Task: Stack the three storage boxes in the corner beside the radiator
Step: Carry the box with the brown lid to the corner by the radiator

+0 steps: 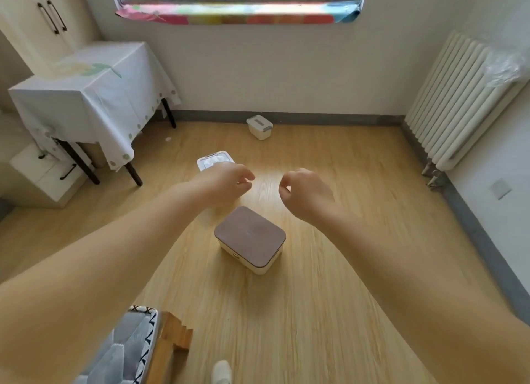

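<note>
Three storage boxes lie apart on the wooden floor. The nearest is a cream box with a mauve lid [250,238], in the middle of the view. A white box with a clear lid [213,159] sits further off, partly hidden behind my left hand [226,183]. A small white box with a grey handle [259,126] stands near the far wall. My right hand [305,194] hovers above and to the right of the mauve-lidded box. Both hands hold nothing, fingers loosely curled and apart. The white radiator [456,102] hangs on the right wall.
A table under a white cloth [94,97] stands at the left, with a low white drawer unit [48,174] beneath it. A patterned cushion on a wooden seat [137,343] is at the bottom left. A grey skirting board [315,117] runs along the far wall.
</note>
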